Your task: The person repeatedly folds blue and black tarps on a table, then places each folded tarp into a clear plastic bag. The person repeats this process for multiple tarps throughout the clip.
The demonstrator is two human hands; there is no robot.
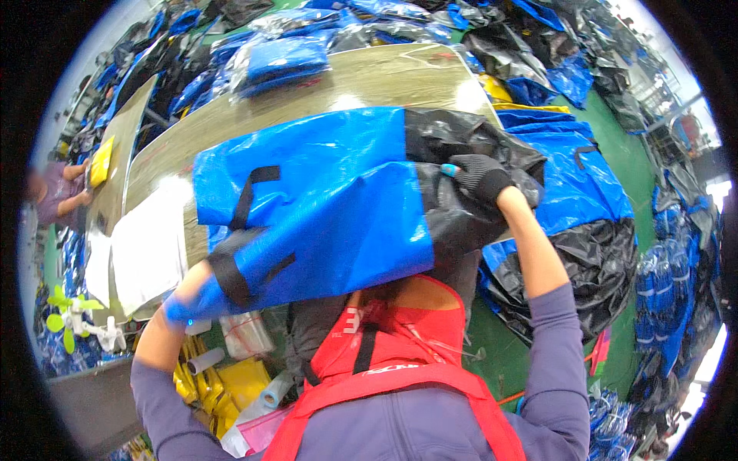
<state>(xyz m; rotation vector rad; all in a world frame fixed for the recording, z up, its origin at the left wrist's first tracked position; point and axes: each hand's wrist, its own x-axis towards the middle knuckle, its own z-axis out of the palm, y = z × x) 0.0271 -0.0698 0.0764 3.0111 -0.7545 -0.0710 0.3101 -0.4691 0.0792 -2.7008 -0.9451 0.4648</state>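
Note:
A large blue-and-black bag of shiny coated sheet (330, 223) lies over the near part of the table and hangs past its front edge. Black straps (244, 196) are fixed to its blue part. My right hand (480, 178), in a dark knit glove with a light blue fingertip, is closed on the black end of the bag. My left hand (237, 244) is at the bag's left side next to a black strap. Motion smears its fingers, and a blue corner of the bag covers part of that forearm.
A folded blue piece in clear wrap (287, 61) lies on the table (369, 73). White sheets (150, 238) are at its left. More blue-and-black bags (573, 169) hang at the right. A small green fan (69, 319) stands left. Another person (61, 192) handles a yellow packet (101, 161).

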